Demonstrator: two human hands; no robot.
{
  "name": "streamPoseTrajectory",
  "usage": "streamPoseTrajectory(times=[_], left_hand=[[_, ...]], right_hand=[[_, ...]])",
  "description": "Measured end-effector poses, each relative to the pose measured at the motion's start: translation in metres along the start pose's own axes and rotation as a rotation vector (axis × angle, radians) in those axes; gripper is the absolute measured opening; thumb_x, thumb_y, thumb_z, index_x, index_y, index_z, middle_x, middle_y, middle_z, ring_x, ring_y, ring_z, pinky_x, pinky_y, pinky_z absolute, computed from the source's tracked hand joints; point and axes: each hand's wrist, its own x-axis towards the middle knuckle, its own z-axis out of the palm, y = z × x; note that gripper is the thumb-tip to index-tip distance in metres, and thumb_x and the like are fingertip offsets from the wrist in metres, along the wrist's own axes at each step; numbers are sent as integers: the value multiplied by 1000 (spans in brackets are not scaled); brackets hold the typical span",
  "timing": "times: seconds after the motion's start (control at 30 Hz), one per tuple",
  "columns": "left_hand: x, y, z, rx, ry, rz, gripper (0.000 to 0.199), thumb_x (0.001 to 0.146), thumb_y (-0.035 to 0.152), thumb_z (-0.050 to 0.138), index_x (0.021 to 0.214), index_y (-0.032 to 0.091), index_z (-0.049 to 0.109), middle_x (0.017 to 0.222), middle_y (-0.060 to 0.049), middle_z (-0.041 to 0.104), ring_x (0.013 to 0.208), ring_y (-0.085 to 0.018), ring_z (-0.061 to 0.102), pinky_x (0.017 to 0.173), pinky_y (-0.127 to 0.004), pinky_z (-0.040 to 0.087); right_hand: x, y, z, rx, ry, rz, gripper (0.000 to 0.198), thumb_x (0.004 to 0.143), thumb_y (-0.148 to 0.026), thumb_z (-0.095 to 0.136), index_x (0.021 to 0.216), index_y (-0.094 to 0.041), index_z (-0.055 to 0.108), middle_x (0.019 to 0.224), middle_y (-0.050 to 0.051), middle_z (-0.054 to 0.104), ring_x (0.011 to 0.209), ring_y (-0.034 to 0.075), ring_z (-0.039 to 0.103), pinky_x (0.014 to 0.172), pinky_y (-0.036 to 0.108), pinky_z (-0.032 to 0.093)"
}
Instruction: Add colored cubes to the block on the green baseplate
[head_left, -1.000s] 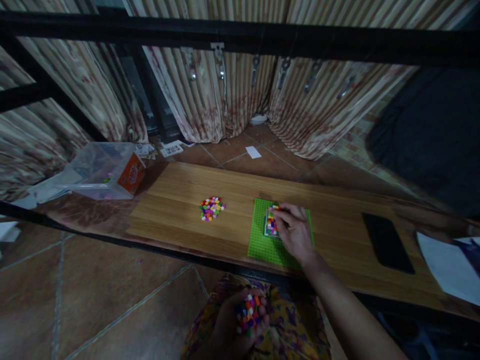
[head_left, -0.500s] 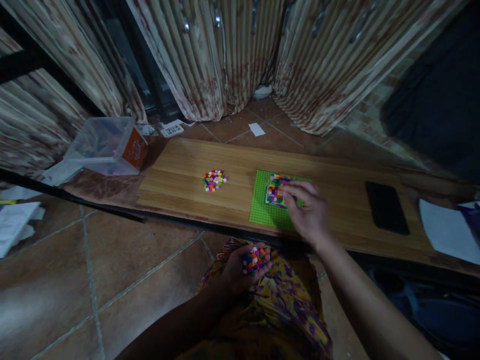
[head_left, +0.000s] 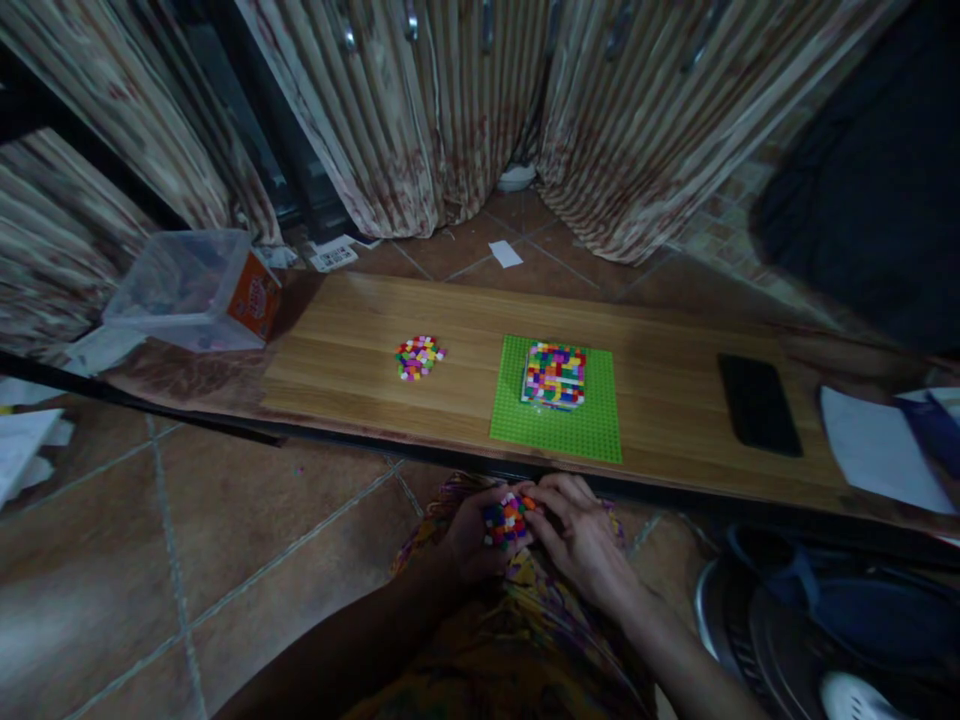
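My left hand [head_left: 472, 540] is cupped palm up above my lap, holding a heap of small coloured toy bricks [head_left: 506, 520]. My right hand [head_left: 581, 530] reaches into this heap from the right, thumb and fingers closed at an orange brick on its edge; the exact contact is partly hidden. On the wooden board, a green studded baseplate [head_left: 555, 435] carries a square block of many-coloured bricks [head_left: 555, 375], and neither hand touches it. Further left lies a loose pile of coloured bricks [head_left: 420, 357].
A clear plastic box [head_left: 180, 290] with an orange label stands left of the wooden board [head_left: 352, 330]. On the right are a black phone [head_left: 759, 403] and white paper [head_left: 881, 450]. Curtains [head_left: 420, 130] hang behind, and a stool-like round object sits lower right.
My right hand has moved from the brick block on the baseplate down to the bricks in my left palm. The block is now uncovered. My left hand stays in place; the view has shifted slightly.
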Motion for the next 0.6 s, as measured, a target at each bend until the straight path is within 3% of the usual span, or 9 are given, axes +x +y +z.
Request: streamPoseTrajectory(times=[0.13,0.33,0.6], left_hand=[[2,0,-3,17,-77,22,22,79,19,54,99,12,61,84,-4,65,71,-12,59,75,-26,43],[4,-2,-4,36,-58,41,16,80,21,53,89,10,62,80,-7,67,73,-15,62,84,-32,43],[-1,0,0,123,10,61,18,81,23,55,91,10,63,87,-12,68,82,-20,65,91,-38,41]], right_hand=[[-3,-1,3,46,18,25,16,87,-23,53,97,-26,65,99,6,61,94,23,55,79,40,49],[-5,-3,1,207,87,103,14,88,-30,52,91,-27,66,102,5,62,95,22,59,79,36,51],[49,10,-48,289,309,134,19,84,-37,59,94,-24,67,91,4,68,83,19,64,73,32,51]])
